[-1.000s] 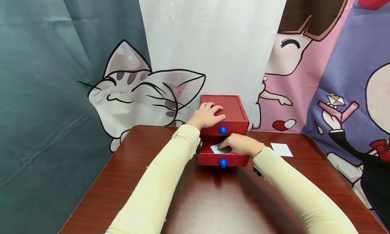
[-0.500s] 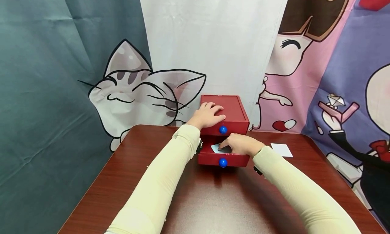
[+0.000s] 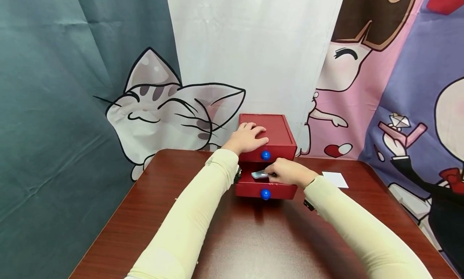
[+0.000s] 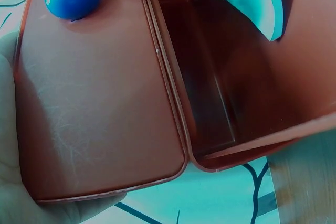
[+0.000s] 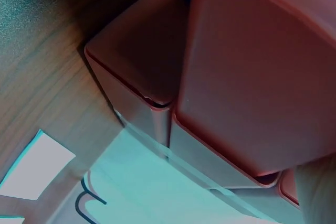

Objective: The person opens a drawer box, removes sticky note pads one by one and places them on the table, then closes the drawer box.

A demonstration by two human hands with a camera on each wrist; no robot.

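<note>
Head view: we see the pale blue paper (image 3: pixel 257 174), flatter half a second ago, now curled up inside the open lower drawer (image 3: pixel 248 189); we judge the right hand (image 3: pixel 288 172) pinches it, not merely touches it. The left hand (image 3: pixel 247 138) lies, fingers spread, on the smooth red cabinet (image 3: pixel 276 130) (boxy, with round blue knobs (image 3: pixel 266 194)).

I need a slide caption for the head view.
Left hand rests on the red drawer cabinet; right hand holds bluish paper in the open lower drawer.
</note>
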